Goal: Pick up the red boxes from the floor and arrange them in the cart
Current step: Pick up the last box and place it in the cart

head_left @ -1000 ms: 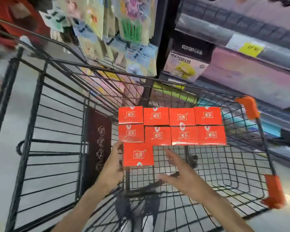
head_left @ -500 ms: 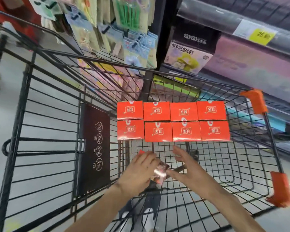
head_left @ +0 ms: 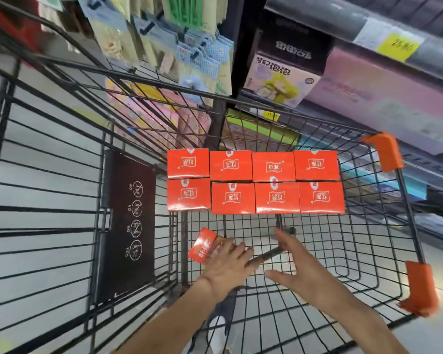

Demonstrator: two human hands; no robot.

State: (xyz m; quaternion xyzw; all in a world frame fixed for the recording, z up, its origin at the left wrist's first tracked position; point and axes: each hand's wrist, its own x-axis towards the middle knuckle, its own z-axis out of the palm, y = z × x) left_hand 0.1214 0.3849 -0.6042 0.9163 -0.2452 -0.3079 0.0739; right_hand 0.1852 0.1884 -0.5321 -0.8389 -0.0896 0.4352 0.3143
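Observation:
Several red boxes point(head_left: 255, 181) lie flat in two rows against the far wall of the black wire cart point(head_left: 363, 254). My left hand point(head_left: 228, 264) holds one more red box point(head_left: 202, 245), tilted on edge, low over the cart's floor near the left side, just in front of the rows. My right hand point(head_left: 297, 267) hovers beside it to the right with fingers spread and nothing in it.
The cart's folded child seat panel point(head_left: 128, 221) with round icons stands at the left. Orange corner bumpers point(head_left: 384, 150) mark the right rim. Store shelves with packaged goods point(head_left: 281, 80) rise just beyond the cart. Bare wire floor shows at the right front.
The box that lay flat under the left end of the rows has been lifted and turned on edge in my left hand. My right hand stayed close beside it.

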